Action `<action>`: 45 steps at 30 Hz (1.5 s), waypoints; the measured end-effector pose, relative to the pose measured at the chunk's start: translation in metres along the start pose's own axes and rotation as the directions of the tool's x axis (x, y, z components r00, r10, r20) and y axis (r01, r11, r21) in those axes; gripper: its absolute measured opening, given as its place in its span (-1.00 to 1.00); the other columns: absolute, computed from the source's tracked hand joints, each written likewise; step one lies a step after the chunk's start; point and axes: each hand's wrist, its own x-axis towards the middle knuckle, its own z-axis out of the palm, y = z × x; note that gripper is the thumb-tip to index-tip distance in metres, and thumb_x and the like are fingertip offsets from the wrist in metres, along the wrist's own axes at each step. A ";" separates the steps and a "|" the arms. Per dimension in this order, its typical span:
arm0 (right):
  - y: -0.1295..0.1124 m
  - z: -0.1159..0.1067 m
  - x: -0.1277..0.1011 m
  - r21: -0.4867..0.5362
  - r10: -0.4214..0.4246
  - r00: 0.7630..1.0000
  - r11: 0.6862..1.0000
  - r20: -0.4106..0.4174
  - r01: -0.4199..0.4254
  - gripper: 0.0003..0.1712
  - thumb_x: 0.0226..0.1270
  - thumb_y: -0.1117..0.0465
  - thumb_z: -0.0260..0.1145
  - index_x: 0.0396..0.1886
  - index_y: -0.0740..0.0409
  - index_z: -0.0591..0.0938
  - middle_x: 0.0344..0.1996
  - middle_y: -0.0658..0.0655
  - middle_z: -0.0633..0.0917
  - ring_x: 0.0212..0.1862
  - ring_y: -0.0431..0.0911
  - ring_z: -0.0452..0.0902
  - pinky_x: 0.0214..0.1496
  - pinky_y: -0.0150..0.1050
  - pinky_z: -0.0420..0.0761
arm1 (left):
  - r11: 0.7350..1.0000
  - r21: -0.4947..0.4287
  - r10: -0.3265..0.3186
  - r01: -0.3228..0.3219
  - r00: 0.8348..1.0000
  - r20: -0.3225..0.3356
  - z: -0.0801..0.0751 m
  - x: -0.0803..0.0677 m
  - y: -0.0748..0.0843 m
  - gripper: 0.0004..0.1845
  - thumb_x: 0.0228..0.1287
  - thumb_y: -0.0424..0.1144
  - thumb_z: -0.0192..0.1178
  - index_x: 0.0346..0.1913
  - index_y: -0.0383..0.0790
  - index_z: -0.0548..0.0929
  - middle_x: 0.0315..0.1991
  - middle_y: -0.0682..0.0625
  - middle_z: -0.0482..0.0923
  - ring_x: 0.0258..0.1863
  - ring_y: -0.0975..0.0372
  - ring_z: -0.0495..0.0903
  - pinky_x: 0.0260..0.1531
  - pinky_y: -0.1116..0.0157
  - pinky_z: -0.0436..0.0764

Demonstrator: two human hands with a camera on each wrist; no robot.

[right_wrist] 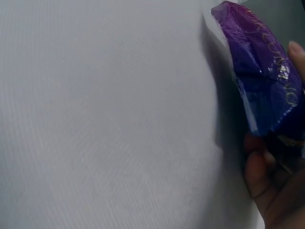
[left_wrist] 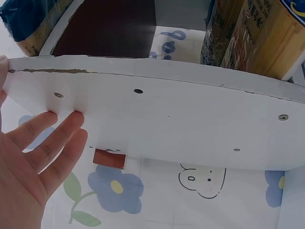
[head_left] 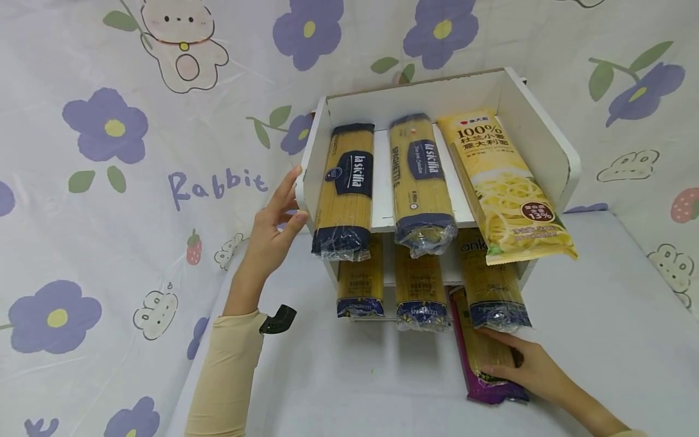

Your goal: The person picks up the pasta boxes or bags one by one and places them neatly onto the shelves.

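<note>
A white shelf rack [head_left: 546, 133] holds packs of spaghetti on its levels. My left hand [head_left: 275, 233] touches the rack's left side; in the left wrist view its fairly straight fingers [left_wrist: 66, 136] rest against the outer side panel [left_wrist: 181, 119], thumb tip by the front edge. Low at the right, my right hand [head_left: 530, 367] grips a purple-ended spaghetti pack [head_left: 486, 352], partly under the rack's lower level. In the right wrist view, the pack's purple and blue end [right_wrist: 262, 71] lies between thumb and fingers [right_wrist: 259, 176]; the rest of that hand is cut off.
On the top level lie two blue-labelled spaghetti packs [head_left: 346, 188] [head_left: 420, 176] and a yellow pasta bag [head_left: 513, 188]. Below lie more spaghetti packs [head_left: 360, 279] [head_left: 420, 285] [head_left: 494, 285], their ends jutting out. A white tabletop [head_left: 327, 376] and a flower-patterned curtain [head_left: 218, 121] surround the rack.
</note>
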 end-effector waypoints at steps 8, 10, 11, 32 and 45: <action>-0.001 -0.009 -0.007 -0.078 0.009 0.991 0.997 0.135 0.001 0.32 -0.18 -0.29 0.60 0.58 -0.09 0.14 0.34 0.49 0.43 0.24 0.45 0.46 0.11 0.37 0.51 | 1.000 0.001 -0.012 0.012 1.000 0.000 0.001 0.000 -0.001 -0.16 0.25 0.45 -0.01 0.55 0.30 0.10 0.35 0.02 0.50 0.04 0.04 0.67 0.01 0.02 0.64; 0.000 -0.009 -0.009 -0.116 -0.007 0.988 0.993 0.155 0.025 0.44 -0.28 -0.34 0.61 0.60 -0.16 0.05 0.34 0.50 0.42 0.24 0.44 0.46 0.10 0.37 0.52 | 1.000 0.001 -0.012 0.012 1.000 -0.001 0.001 0.000 -0.001 -0.16 0.25 0.45 -0.01 0.55 0.30 0.10 0.36 0.02 0.50 0.05 0.04 0.66 0.01 0.02 0.64; 0.000 -0.009 -0.009 -0.136 -0.010 0.987 0.990 0.157 0.032 0.48 -0.32 -0.37 0.60 0.60 -0.19 0.02 0.33 0.50 0.42 0.24 0.42 0.47 0.09 0.35 0.53 | 1.000 0.003 -0.012 0.012 1.000 -0.001 0.001 0.000 -0.001 -0.16 0.26 0.44 -0.01 0.55 0.30 0.10 0.36 0.02 0.50 0.05 0.03 0.67 0.01 0.02 0.64; -0.002 0.010 -0.010 -0.261 0.073 0.996 0.962 -0.044 -0.083 0.21 -0.21 -0.49 0.48 0.47 -0.12 0.37 0.13 0.37 0.65 0.02 0.29 0.65 -0.13 0.19 0.65 | 1.000 0.008 -0.007 0.007 1.000 -0.002 0.001 -0.001 -0.004 -0.17 0.27 0.43 -0.02 0.55 0.29 0.09 0.37 0.03 0.48 0.09 0.01 0.66 0.01 -0.04 0.64; -0.003 -0.002 -0.002 -0.252 0.087 0.996 0.964 -0.014 -0.088 0.11 -0.12 -0.46 0.46 0.34 0.13 0.50 -0.16 0.28 0.75 -0.21 0.08 0.69 -0.28 -0.01 0.65 | 1.000 0.001 -0.011 0.011 1.000 -0.001 0.001 -0.001 -0.001 -0.15 0.25 0.45 -0.02 0.55 0.27 0.09 0.38 0.00 0.48 0.08 -0.04 0.67 0.01 0.01 0.64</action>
